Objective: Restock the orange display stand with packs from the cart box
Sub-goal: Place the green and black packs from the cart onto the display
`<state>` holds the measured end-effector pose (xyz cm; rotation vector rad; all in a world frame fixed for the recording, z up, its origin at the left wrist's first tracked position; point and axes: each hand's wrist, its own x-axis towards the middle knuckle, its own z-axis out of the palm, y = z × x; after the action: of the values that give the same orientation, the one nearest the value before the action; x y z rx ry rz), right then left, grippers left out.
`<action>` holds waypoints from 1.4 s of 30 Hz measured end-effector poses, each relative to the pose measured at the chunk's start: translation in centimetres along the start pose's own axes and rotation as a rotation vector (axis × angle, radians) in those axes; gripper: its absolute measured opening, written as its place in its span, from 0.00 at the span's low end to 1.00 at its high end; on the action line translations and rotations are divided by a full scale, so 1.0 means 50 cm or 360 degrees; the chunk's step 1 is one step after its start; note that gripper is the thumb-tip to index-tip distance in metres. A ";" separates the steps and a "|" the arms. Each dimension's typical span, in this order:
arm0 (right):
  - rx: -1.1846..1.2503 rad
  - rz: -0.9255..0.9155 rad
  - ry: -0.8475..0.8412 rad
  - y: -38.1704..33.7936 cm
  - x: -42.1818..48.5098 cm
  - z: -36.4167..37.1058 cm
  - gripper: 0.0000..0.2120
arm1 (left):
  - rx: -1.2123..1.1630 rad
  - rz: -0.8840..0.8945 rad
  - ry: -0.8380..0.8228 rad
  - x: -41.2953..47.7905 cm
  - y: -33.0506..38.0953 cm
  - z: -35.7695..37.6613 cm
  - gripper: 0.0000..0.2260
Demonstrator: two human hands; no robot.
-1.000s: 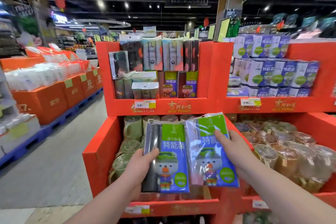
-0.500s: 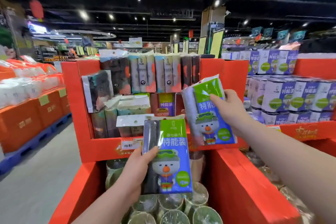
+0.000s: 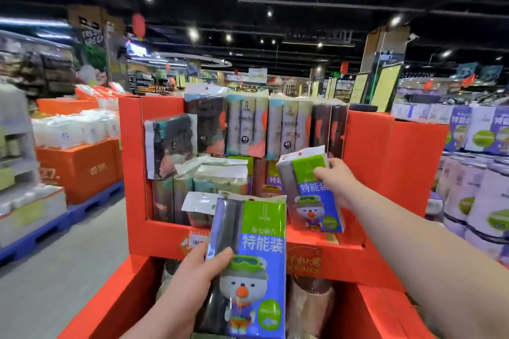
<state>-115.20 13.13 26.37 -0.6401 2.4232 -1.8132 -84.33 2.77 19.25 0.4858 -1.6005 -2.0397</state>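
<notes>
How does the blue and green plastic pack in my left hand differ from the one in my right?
The left pack, gripped by the left hand at its left edge, is low and nearly upright before the lower bin. The right pack, gripped by the right hand near its top, tilts at the upper shelf of the orange stand. Both show the same cartoon mascot.

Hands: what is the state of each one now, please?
Left hand: closed, holding the near pack.
Right hand: closed, holding the far pack.
</notes>
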 end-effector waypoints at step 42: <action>0.0020 0.0307 -0.1271 -0.087 -0.173 -0.042 0.14 | -0.0146 -0.0037 0.0104 0.087 0.038 0.134 0.11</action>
<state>-106.61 17.08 29.30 -0.8761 1.8483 -1.1719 -91.32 5.18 22.86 0.5342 -1.4624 -2.0819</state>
